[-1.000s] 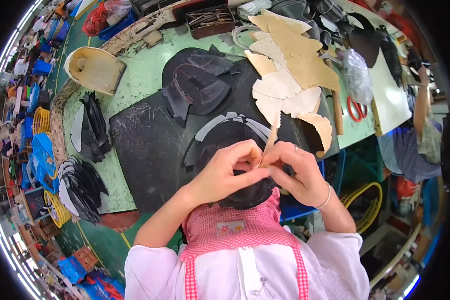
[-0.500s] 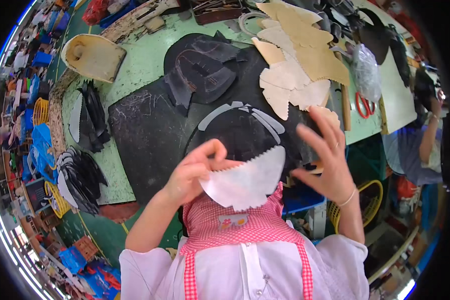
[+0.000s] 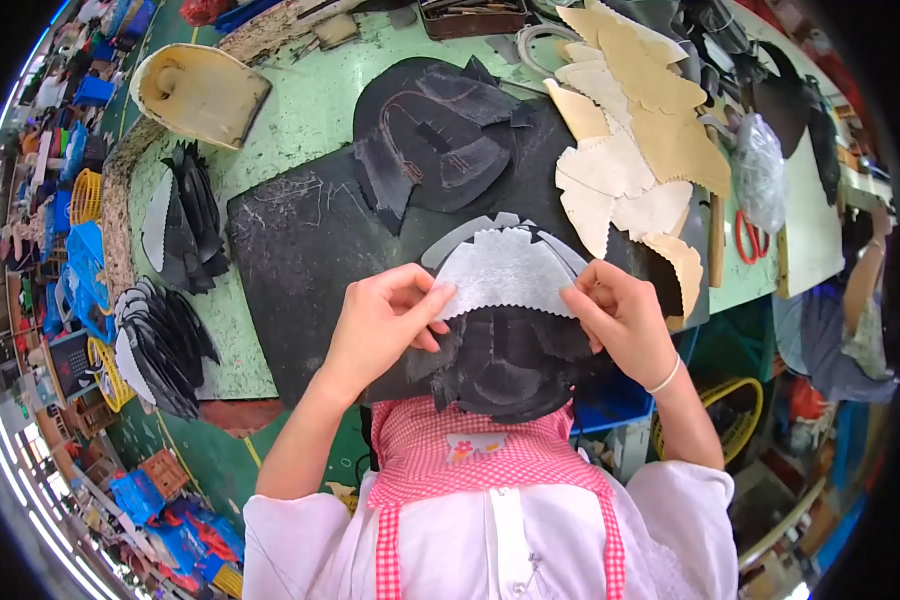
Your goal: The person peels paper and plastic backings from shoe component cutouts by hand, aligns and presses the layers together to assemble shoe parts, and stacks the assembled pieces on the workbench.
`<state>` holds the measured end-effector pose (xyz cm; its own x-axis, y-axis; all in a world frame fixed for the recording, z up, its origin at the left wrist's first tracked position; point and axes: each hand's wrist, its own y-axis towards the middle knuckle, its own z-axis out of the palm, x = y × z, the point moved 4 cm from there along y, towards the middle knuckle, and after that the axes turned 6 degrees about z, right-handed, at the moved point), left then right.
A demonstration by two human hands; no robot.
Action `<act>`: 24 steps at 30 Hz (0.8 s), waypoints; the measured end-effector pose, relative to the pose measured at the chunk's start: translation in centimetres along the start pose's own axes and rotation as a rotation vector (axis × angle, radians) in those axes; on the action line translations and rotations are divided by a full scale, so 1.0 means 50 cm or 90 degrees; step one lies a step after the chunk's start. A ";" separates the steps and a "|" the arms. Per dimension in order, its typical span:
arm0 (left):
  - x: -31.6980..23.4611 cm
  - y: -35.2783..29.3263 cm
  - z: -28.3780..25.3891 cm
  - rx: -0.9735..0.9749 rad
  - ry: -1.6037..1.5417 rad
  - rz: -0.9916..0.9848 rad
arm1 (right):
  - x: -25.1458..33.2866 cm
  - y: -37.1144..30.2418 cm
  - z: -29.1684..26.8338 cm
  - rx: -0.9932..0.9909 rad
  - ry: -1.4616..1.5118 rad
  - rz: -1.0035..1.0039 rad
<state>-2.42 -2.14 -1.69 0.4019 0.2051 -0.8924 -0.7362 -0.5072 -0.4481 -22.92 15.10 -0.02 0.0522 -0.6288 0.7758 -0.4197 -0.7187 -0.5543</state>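
A whitish curved piece with zigzag edges (image 3: 510, 272) is stretched between my two hands. My left hand (image 3: 395, 318) pinches its left corner, and my right hand (image 3: 615, 310) pinches the right one. It lies over the top of a black cut-out piece (image 3: 515, 365) at the near edge of the table, where grey strips (image 3: 450, 243) show along the curved rim. Just beyond is another black stitched piece (image 3: 435, 140), spread on a black mat (image 3: 290, 235). What is under the whitish piece is partly hidden.
Cream and tan zigzag-edged pieces (image 3: 660, 130) are heaped at the right, near red-handled scissors (image 3: 750, 237) and a clear plastic bag (image 3: 760, 175). Stacks of black pieces (image 3: 160, 345) stand at the left, below a yellowish mould (image 3: 200, 95). Another person's arm (image 3: 863, 275) shows far right.
My right hand, apart from the whitish piece before, has taken its right corner. The piece has turned over and moved up onto the black cut-out. The view has shifted slightly.
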 end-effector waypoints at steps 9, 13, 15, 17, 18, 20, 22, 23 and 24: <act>0.021 0.019 0.002 -0.020 0.045 0.006 | 0.013 0.029 -0.006 -0.018 -0.209 -0.053; -0.059 0.042 -0.026 -0.025 0.635 0.107 | 0.045 0.040 -0.018 -0.096 -0.643 -0.137; -0.102 0.053 -0.051 -0.125 0.597 0.169 | 0.074 0.050 -0.047 -0.128 -0.685 -0.174; -0.132 0.072 -0.030 -0.159 0.602 0.567 | 0.068 0.092 -0.108 -0.241 -0.521 -0.212; -0.123 0.096 -0.019 -0.116 0.624 0.559 | 0.064 0.111 -0.148 -0.351 -0.498 -0.237; -0.070 0.160 -0.032 -0.043 0.650 0.552 | 0.052 0.159 -0.221 -0.466 -0.451 -0.302; -0.075 0.196 -0.053 -0.076 0.486 0.521 | 0.035 0.220 -0.282 -0.488 -0.433 -0.328; -0.098 0.192 -0.053 -0.090 0.299 0.472 | 0.042 0.229 -0.298 -0.556 -0.472 -0.433; -0.119 0.163 -0.061 -0.174 0.199 0.438 | 0.044 0.234 -0.308 -0.622 -0.510 -0.539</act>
<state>-9.15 -10.05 0.11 0.0701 -0.4522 -0.8891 -0.7310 -0.6297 0.2627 -41.66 9.88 -0.14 0.9061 -0.3660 0.2122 -0.4147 -0.6689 0.6170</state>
